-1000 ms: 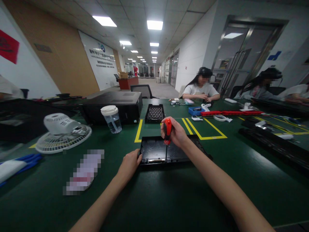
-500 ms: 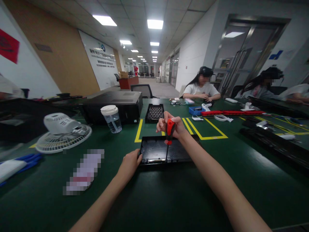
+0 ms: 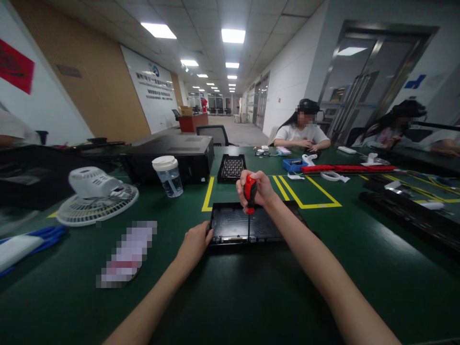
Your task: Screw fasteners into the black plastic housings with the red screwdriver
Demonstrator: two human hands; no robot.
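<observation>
Likely light and stiff, the shallow black plastic-looking panel [image 3: 264,226] lies just below the frame's centre, its rim best gripped at the ends; the left hand [image 3: 196,239] grasps its left end. The right hand [image 3: 262,189] clasps a red-and-black-handled screwdriver [image 3: 250,192], presumably sturdy, surest by its thick handle.

White wall panel [image 3: 158,114], left background: several lines of dark lettering [image 3: 155,89] beneath a blue logo [image 3: 154,70], too blurred to read. Red sheet [image 3: 16,66], far left: dark marks, illegible. No label, brand or number is legible.
</observation>
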